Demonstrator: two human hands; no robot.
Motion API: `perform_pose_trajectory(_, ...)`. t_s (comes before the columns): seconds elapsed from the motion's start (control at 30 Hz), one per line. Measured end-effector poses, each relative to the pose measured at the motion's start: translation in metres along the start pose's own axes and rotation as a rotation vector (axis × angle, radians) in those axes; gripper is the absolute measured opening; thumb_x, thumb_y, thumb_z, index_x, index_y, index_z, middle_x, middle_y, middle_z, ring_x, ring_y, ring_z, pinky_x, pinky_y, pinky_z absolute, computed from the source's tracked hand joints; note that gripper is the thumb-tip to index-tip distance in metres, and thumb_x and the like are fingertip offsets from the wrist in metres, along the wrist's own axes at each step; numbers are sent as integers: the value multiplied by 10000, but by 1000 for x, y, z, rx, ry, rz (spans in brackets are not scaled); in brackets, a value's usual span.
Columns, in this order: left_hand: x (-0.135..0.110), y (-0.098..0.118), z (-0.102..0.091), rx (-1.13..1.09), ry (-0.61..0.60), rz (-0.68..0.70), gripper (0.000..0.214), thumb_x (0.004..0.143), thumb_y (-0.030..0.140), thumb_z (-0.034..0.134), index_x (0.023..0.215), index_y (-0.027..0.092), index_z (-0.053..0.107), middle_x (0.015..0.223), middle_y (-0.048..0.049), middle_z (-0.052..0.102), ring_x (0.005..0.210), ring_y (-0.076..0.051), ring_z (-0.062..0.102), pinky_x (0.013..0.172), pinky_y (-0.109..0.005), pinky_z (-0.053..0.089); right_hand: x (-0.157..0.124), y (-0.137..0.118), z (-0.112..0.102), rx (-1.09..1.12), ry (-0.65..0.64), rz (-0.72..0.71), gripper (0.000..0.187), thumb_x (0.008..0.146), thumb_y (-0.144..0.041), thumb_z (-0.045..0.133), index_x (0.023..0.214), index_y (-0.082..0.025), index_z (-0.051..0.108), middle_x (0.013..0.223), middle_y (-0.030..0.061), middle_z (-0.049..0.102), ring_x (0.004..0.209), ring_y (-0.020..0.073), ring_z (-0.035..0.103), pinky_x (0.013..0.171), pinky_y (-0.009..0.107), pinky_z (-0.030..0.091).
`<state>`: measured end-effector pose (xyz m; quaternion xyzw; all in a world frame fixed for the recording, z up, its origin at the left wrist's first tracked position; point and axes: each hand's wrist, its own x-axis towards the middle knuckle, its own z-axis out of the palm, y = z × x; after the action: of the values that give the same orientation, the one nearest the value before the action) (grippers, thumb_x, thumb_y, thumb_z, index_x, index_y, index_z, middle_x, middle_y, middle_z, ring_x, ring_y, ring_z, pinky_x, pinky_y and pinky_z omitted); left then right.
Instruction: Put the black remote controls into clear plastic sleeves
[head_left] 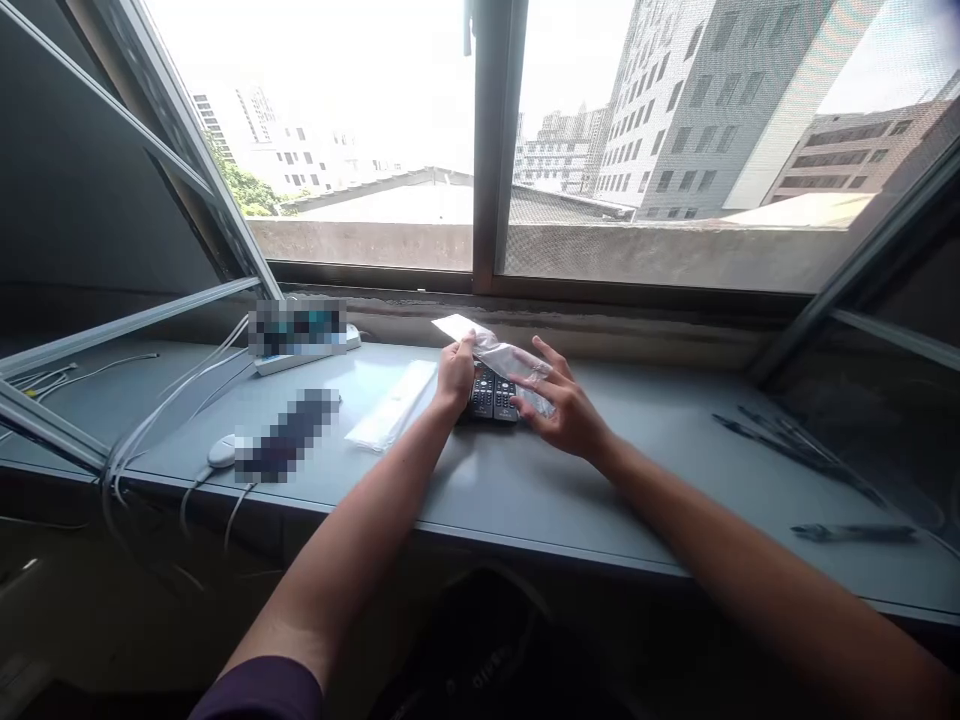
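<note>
My left hand (455, 372) is closed, pinching one end of a clear plastic bag (491, 350) just above the grey ledge (487, 480). My right hand (564, 400) holds the other end of the bag, thumb and fingers partly spread along it. Under the bag, between both hands, two dark remote controls (493, 395) lie side by side on the ledge. A second clear plastic bag (392, 405) lies flat on the ledge to the left of my left hand.
A white power strip (307, 352) with white cables (172, 400) sits at the back left, and a white mouse (223, 450) lies near the front edge. Dark pens (795, 445) rest at the right. A window frame (495, 140) stands behind the ledge.
</note>
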<state>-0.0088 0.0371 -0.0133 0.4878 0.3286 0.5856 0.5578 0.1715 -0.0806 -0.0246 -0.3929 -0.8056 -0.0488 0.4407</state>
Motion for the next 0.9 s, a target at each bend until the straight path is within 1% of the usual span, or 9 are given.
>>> perform_pose_trajectory(0.13,3,-1,-3,-35,40,-23,502,951,642,735,805,163,695,716,-39,649,616,-137,538,520,-246,377,-1,0,0,29,-24,31,615,1030,-341,740,1629,-325,604,1710,88,551,1682,382,359,1308,673,439)
perform_pose_trajectory(0.23,3,0,-3,-35,15,-29,499,974,634,694,926,141,756,832,-88,748,713,-173,647,536,-244,406,-2,-3,2,50,-46,43,724,1062,-351,702,1737,-313,442,1680,110,584,1681,356,371,1332,644,412)
perform_pose_trajectory(0.3,2,1,-3,-34,-7,-30,526,994,636,657,1021,127,787,935,-123,800,802,-201,710,541,-241,416,-3,-4,3,53,-63,40,738,1080,-348,675,1760,-314,390,1615,103,652,1688,342,358,1351,642,377)
perform_pose_trajectory(0.33,2,1,-3,-39,-13,-34,539,1001,640,646,1054,124,795,968,-135,813,835,-212,729,540,-242,417,-3,-3,4,52,-69,41,740,1083,-353,671,1764,-311,383,1615,104,652,1691,344,352,1355,643,368)
perform_pose_trajectory(0.47,2,0,-3,-88,25,-58,554,1010,657,649,1060,128,806,991,-151,832,850,-230,752,537,-253,425,-4,0,4,50,-93,69,689,1085,-403,669,1731,-298,455,1758,115,485,1687,379,351,1355,652,351)
perform_pose_trajectory(0.6,5,-3,-4,-165,35,-83,525,1046,628,624,1042,133,797,1007,-156,840,802,-216,749,515,-244,415,-5,1,2,62,-135,80,608,1107,-480,634,1684,-314,535,1790,100,436,1700,385,315,1350,664,342)
perform_pose_trajectory(0.7,8,-4,-5,-240,52,-107,488,1076,592,601,1104,137,776,1032,-152,843,804,-208,761,501,-230,405,-5,-1,1,66,-131,100,624,1108,-529,625,1677,-287,546,1819,132,372,1702,395,307,1331,657,375)
perform_pose_trajectory(0.8,12,-5,-8,-300,111,-111,456,1088,568,597,1172,147,750,1036,-144,843,832,-208,778,494,-218,400,-5,-2,1,69,-136,117,608,1107,-543,622,1651,-275,578,1809,144,388,1699,394,314,1338,654,367)
perform_pose_trajectory(0.9,13,-3,-9,-351,106,-127,406,1073,526,638,1203,155,737,1027,-126,840,778,-179,763,488,-205,407,-5,-2,2,68,-145,113,614,1102,-548,629,1651,-278,580,1794,142,419,1700,397,311,1345,659,354)
